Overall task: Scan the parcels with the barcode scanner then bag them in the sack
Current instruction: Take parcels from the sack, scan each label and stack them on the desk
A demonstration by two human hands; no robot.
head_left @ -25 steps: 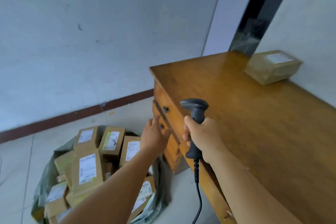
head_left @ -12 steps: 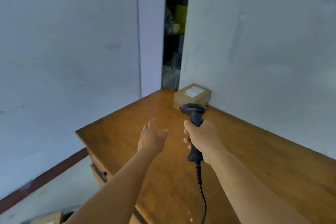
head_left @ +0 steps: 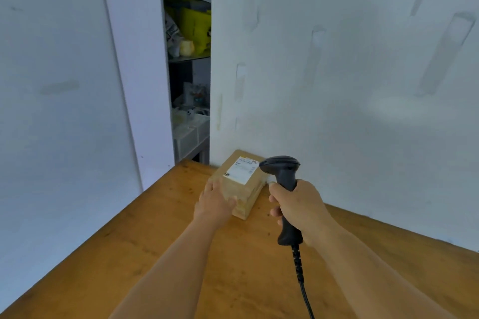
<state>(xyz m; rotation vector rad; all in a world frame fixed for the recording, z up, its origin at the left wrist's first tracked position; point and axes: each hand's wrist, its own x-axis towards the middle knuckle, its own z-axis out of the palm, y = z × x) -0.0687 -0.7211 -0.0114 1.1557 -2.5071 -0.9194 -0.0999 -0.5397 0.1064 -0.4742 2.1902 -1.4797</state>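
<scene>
A brown cardboard parcel [head_left: 246, 184] with a white label on top lies at the far corner of the wooden table [head_left: 145, 241], against the wall. My left hand [head_left: 215, 202] rests with spread fingers on the parcel's near left side. My right hand [head_left: 298, 210] grips the handle of a black barcode scanner [head_left: 282, 171], whose head is just right of the parcel and points toward the label. The scanner's cable [head_left: 300, 277] hangs down toward the bottom edge. The sack is out of view.
White walls close in behind and to the left of the table. A narrow gap at the corner opens onto shelves [head_left: 189, 59] with yellow and white items. The table's left edge runs diagonally from the far corner to the bottom left.
The view swung up and right from the sack of parcels on the floor to the table. My left hand reached forward onto the parcel, and the scanner moved close to it.
</scene>
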